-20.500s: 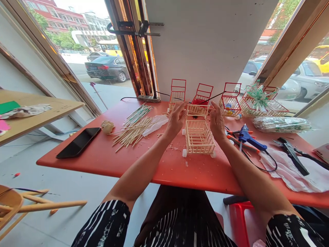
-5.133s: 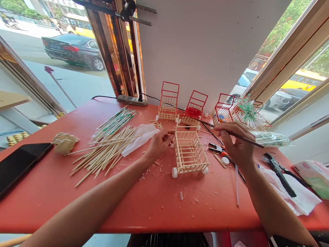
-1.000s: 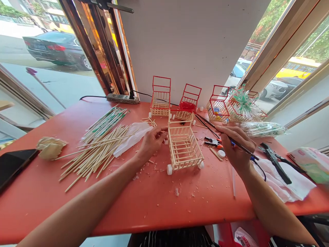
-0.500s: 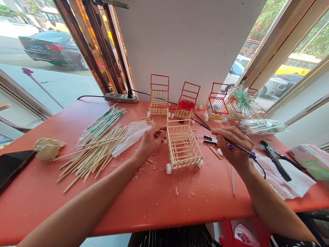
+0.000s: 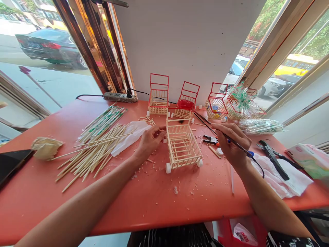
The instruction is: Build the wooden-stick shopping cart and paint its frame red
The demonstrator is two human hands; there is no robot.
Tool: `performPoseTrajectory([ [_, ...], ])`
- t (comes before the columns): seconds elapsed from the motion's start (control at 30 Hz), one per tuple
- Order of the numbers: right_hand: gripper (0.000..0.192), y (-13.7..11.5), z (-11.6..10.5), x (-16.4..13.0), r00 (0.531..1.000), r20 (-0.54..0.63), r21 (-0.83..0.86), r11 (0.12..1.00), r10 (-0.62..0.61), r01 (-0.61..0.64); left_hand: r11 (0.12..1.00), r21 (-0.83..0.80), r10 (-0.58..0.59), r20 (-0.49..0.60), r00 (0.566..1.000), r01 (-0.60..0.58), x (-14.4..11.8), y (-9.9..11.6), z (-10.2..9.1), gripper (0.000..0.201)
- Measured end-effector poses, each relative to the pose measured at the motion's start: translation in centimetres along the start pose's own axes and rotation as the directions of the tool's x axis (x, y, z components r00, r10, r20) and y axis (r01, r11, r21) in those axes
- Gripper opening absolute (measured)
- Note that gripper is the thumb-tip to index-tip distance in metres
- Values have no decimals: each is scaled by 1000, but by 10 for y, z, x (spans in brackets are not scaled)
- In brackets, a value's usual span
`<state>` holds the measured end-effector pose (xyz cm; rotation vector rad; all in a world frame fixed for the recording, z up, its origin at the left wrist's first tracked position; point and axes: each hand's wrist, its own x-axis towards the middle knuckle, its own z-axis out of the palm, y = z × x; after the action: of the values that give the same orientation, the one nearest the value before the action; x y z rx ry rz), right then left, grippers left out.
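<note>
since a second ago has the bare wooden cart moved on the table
No. The cart sits at the same spot just in front of the middle red cart; only the camera shifted slightly.

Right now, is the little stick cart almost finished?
Pretty far along. The plain cart already has its basket sides and white wheels on. The left hand touches its rear corner, and the right hand holds a thin black cable beside it. Unlike the three carts at the back, it has no red handle frame, so that part looks left. Spare sticks lie nearby.
</note>
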<state>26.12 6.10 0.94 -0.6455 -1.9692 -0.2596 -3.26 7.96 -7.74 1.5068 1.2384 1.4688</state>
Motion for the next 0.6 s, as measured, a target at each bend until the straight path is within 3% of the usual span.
performPoseTrajectory([
  [0.3, 35, -1, -2, 2, 989, 67, -17, 991, -133, 134, 1000, 8, 3, 10, 1000, -4, 0, -3, -1, 34],
  [0.6, 41, 4, 0, 0, 988, 51, -35, 989, -143, 145, 1000, -6, -7, 14, 1000, 7, -1, 1, 0, 34],
])
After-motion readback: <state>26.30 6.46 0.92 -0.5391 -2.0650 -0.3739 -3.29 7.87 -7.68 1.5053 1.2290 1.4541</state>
